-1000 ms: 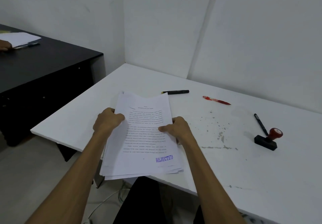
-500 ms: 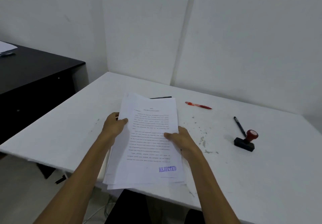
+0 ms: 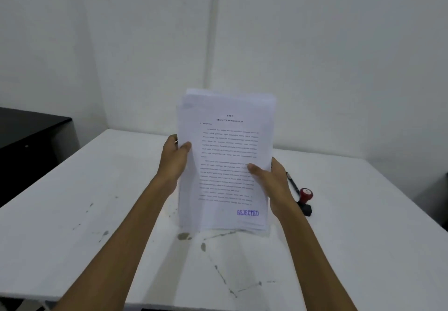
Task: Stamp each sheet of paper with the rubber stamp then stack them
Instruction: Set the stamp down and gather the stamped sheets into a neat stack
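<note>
A stack of printed sheets (image 3: 225, 146) stands nearly upright, its bottom edge resting on the white table (image 3: 72, 233). The top sheet bears a blue "REJECTED" stamp mark (image 3: 247, 212) at its lower right. My left hand (image 3: 175, 159) grips the stack's left edge, thumb on the front. My right hand (image 3: 274, 184) grips the right edge, thumb across the text. The rubber stamp (image 3: 305, 200), with a red knob on a black base, sits on the table just right of my right hand.
A black pen (image 3: 292, 183) lies behind the stamp, partly hidden by my right hand. White walls meet in a corner behind the table. A black desk (image 3: 26, 138) stands at the left. The tabletop has grey scuffs near the front.
Both hands have raised the stack from lying flat at the table's front edge to standing upright on its bottom edge. My view has shifted left and closer; the other pens are now hidden.
</note>
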